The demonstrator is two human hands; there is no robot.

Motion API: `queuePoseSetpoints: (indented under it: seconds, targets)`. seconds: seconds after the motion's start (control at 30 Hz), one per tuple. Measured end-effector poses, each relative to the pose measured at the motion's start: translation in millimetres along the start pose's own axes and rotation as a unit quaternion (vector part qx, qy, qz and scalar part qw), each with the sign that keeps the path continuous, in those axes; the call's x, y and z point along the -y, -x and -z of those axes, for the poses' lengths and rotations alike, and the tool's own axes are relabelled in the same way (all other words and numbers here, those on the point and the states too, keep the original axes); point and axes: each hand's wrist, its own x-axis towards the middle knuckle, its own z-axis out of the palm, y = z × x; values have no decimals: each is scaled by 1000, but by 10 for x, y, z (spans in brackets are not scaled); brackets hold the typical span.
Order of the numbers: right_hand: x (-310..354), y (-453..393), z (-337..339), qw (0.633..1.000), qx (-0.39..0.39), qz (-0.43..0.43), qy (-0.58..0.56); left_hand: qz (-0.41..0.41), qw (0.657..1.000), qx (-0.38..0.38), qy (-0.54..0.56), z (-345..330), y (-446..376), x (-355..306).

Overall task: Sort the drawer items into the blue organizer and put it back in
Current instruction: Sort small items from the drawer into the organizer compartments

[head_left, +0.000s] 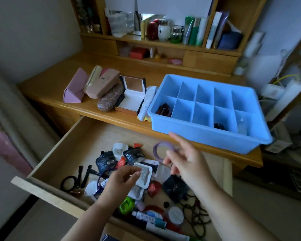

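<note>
Crowding the open drawer (47, 173) is a heap of small things: dark sachets (105, 161), black hair ties (69, 183) by its front left corner, a green clip (127, 205), tubes (147, 217) and black cords (198, 216) along its front edge. On the desk (47, 87) behind it, glasses cases (101, 84) and an open mirrored box (131, 94) stand toward the left, and a white tube (147, 101) lies just beside the blue organizer (207, 134), which sits at the desk's front right edge and overhangs the drawer. Some of its near-row compartments hold dark red items (163, 109), a small black thing (219, 126) and something clear (242, 126).

Over the heap, the left hand (118, 182) pinches a white sealed pack (144, 176) between thumb and curled fingers. The right hand (188, 162) is raised between drawer and organizer, forefinger stretched toward the organizer's near wall, a purple ring-shaped band (159, 149) pinched at its fingertips, blurred. Neither the pack nor the band touches the organizer.
</note>
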Motion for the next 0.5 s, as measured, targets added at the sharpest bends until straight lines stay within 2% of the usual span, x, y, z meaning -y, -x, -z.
queuePoseSetpoints:
  seconds: [0.1,0.17,0.23,0.3,0.37,0.43,0.5]
  targets:
    - [424,-317,443,978,-155,136,0,45,999,-2,-22,10,21,155]
    - [574,-654,597,968,-199,148,24,52,998,-1,-31,10,25,209]
    - [617,-971,611,980,-167,91,61,45,998,-7,-47,3,10,228]
    - [571,-1180,564,989,-94,-8,114,41,998,-10,-54,2,-1,238]
    - [515,-1248,530,973,-36,-92,207,46,997,-17,-55,27,-4,260]
    - [481,-1226,556,954,-63,-93,279,57,995,-30,-72,83,-7,286]
    - [438,-1108,570,949,-149,-4,277,68,989,-44,-124,143,-12,314]
